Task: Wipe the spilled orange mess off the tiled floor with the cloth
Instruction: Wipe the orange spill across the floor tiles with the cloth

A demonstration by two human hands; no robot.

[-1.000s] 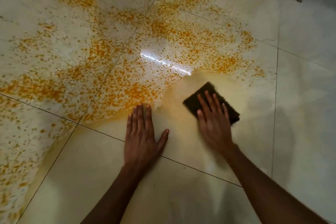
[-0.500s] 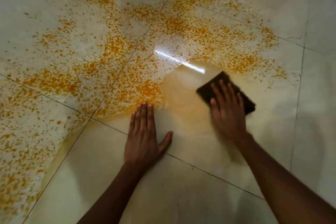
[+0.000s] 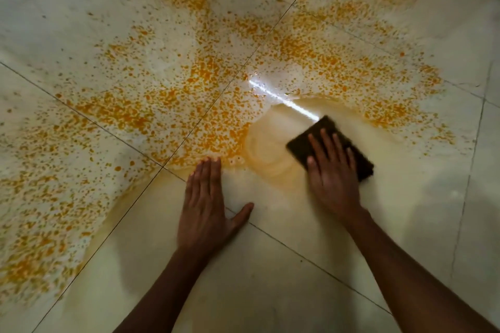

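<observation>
Right hand (image 3: 331, 178) flat, fingers straight, pressing dark cloth (image 3: 300, 144) on cream tiled floor (image 3: 405, 224) — at orange mess (image 3: 189, 84) near edge, left hand (image 3: 204, 205) open, palm down beside it.

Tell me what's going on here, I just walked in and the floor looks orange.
A person is wiping an orange spill off the tiled floor. The right hand presses a dark cloth flat at the spill's near edge; the left hand rests flat on the floor. Most of the mess remains.
</observation>
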